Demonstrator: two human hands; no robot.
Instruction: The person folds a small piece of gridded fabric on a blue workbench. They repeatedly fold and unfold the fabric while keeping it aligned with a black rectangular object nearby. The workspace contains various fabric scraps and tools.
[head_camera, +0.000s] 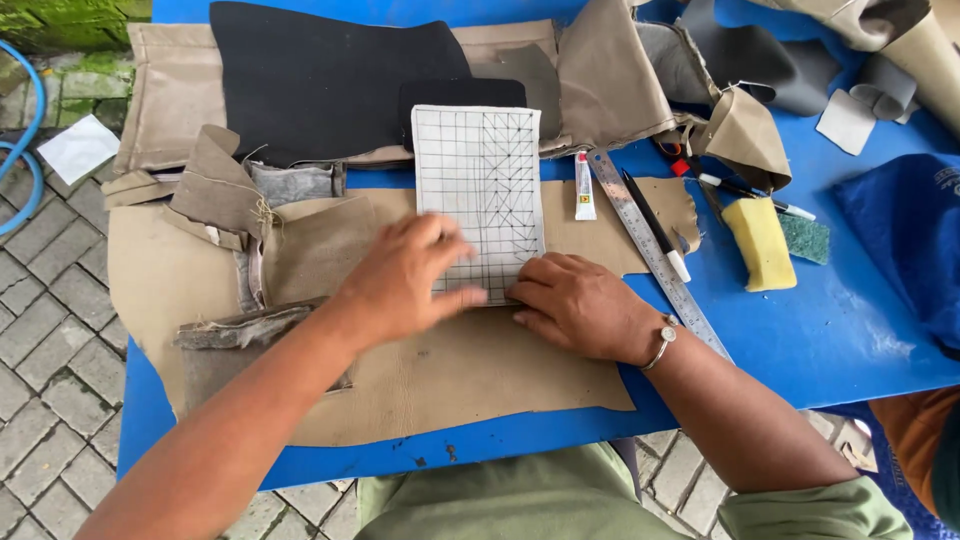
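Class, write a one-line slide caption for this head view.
Both hands, left and right, press a gridded white sheet onto tan leather on a blue table.
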